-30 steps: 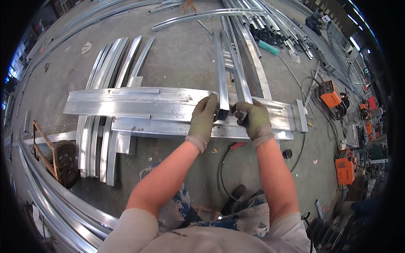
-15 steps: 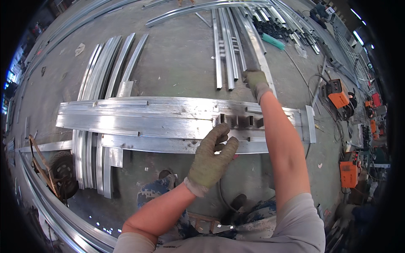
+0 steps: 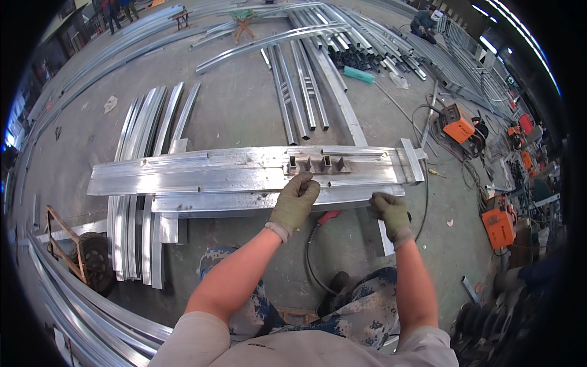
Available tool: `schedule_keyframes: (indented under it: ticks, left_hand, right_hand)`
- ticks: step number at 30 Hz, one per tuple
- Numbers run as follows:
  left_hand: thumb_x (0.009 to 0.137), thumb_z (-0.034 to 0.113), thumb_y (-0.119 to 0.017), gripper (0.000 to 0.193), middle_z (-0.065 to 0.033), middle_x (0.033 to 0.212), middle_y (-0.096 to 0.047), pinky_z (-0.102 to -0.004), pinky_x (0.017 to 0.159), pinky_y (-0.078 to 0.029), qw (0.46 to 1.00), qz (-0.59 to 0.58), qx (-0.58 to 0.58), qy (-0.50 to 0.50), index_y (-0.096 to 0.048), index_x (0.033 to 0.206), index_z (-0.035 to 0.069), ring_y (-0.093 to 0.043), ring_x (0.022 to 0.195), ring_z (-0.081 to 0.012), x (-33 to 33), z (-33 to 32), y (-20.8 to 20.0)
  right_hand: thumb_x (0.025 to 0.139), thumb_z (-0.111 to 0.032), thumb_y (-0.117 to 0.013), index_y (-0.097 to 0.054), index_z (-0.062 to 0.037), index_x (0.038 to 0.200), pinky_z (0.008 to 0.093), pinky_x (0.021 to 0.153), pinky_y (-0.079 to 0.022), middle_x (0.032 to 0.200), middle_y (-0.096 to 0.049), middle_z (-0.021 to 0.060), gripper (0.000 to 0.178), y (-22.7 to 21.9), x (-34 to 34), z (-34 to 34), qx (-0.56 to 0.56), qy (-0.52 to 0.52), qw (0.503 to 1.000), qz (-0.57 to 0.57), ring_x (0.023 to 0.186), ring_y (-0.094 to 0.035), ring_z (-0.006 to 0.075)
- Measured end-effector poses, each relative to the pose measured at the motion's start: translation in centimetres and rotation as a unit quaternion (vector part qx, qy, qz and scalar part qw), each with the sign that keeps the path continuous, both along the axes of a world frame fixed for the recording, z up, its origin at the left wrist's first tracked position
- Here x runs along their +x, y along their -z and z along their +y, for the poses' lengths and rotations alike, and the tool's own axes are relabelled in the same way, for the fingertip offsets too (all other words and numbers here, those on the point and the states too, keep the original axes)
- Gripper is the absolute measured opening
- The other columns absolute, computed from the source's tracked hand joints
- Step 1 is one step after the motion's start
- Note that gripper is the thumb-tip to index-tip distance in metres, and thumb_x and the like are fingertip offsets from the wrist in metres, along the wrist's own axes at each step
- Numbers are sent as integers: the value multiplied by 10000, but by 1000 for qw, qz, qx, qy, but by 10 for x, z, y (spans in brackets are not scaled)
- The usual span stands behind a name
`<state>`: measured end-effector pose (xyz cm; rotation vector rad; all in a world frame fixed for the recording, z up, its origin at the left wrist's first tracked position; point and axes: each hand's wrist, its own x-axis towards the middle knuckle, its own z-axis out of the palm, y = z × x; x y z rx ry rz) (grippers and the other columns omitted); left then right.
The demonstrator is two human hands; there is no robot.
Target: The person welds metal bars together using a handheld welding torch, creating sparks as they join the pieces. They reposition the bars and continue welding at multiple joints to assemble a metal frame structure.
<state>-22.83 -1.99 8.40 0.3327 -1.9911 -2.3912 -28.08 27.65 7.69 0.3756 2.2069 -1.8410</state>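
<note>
Both my hands wear olive work gloves. My left hand (image 3: 295, 200) is closed, fingertips together, at the near side of the small brackets (image 3: 325, 164) on the metal beams (image 3: 244, 174); whether it holds anything is hidden. My right hand (image 3: 391, 215) is curled into a fist at the beams' near right corner, above the end of a metal bar (image 3: 384, 237); what is inside the fist, if anything, does not show. The brackets are short, dark-edged metal pieces standing in a row on the silvery beams. Between my hands, a red-handled torch (image 3: 328, 217) with a black cable sits below the beams' near edge.
Long metal profiles (image 3: 143, 128) run under the beams at the left. More tubing (image 3: 293, 92) lies ahead on the floor. Orange machines (image 3: 458, 124) with cables stand at the right. A wheel (image 3: 95, 260) is at the left. A person (image 3: 423, 24) crouches far right.
My right hand has come back from beyond the beams to their near right corner. My left hand's fingers have closed together near the brackets. The view has shifted, showing more of the far floor.
</note>
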Motion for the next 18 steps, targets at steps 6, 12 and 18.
schedule_keyframes:
  ticks: [6, 12, 18]
  left_hand:
    - [1036, 276, -682, 475, -41, 1109, -702, -263, 853, -513, 998, -4, -65, 22, -617, 1385, -39, -624, 946, -98, 13, -7, 27]
    - [1045, 324, -666, 361, -40, 912, -726, -265, 798, -511, 989, -52, -93, 102, -743, 1162, -8, -630, 829, -102, 61, -17, 23]
    - [1039, 349, -682, 343, -66, 811, -725, -314, 761, -565, 994, -85, -66, 35, -773, 1017, 19, -699, 767, -158, 110, -37, 37]
  right_hand:
    - [979, -236, -751, -689, -10, 1271, 355, 776, -602, 1076, -771, 101, 375, 18, 86, 19, -87, 61, 994, -37, 886, -745, 216]
    - [964, -219, -739, -709, -24, 1233, 343, 733, -587, 1050, -773, 76, 334, 54, 127, 4, -92, 56, 990, -94, 863, -735, 203]
    - [972, -301, -733, -693, 11, 1233, 336, 782, -591, 1082, -764, 105, 409, 56, 122, -13, -102, -6, 991, -88, 914, -733, 198]
